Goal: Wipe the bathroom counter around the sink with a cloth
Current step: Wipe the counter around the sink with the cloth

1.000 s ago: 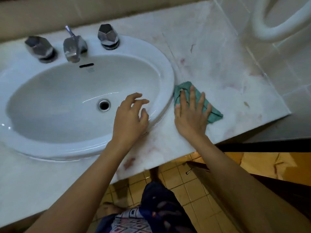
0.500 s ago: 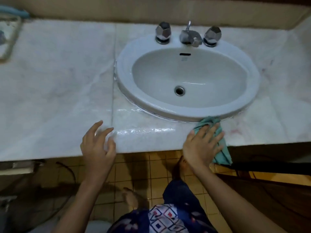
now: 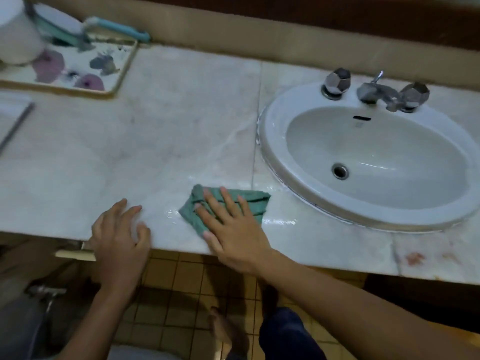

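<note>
A folded green cloth (image 3: 255,201) lies on the pale marble counter (image 3: 161,141), just left of the white oval sink (image 3: 270,131). My right hand (image 3: 228,227) presses flat on the cloth with fingers spread and straight. My left hand (image 3: 119,237) rests at the counter's front edge, left of the cloth, its fingers loosely bent and holding nothing. A wet, shiny streak runs along the counter from the cloth toward the sink's front rim.
A chrome tap (image 3: 376,93) with two faceted knobs stands behind the sink. A floral tray (image 3: 78,68) with a white container and a toothbrush sits at the back left. Reddish stains (image 3: 415,257) mark the counter's front right. Below is yellow tiled floor.
My right hand has slid the cloth leftward, from the right of the sink, along its front rim, to the counter on its left. My left hand has moved left and stays near the front edge.
</note>
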